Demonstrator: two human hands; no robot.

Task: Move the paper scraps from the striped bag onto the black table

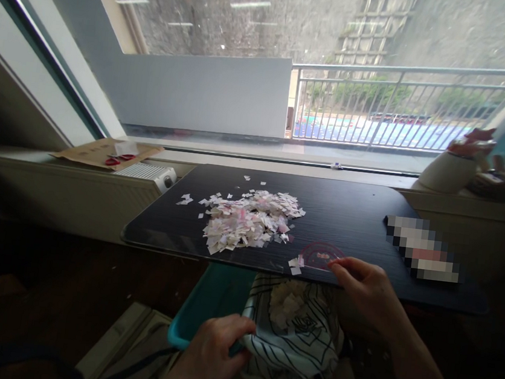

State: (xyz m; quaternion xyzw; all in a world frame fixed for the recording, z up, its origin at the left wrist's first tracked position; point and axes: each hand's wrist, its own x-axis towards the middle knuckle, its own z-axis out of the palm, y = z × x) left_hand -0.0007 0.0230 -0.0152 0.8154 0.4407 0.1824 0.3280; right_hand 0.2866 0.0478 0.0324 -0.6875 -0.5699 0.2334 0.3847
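Observation:
A clear protractor (321,256) with pinkish-red markings lies flat at the table's front edge. My right hand (367,285) pinches its right end between thumb and fingertips. Several small paper pieces (295,265) touch or lie close to its left end. Beyond them, a heap of cut white and pink paper squares (249,219) is spread on the black table (346,206). Below the table edge hangs a white cloth with black stripes (293,346), forming a pouch with pale paper pieces (288,300) inside. My left hand (219,347) is closed on the cloth's left rim, beside a teal basin (187,322).
A blurred-out flat item (421,248) lies at the table's right. Red scissors (119,160) rest on a brown paper envelope (97,150) on the radiator (96,196) at left. A white pot (451,163) stands on the right sill, below the window.

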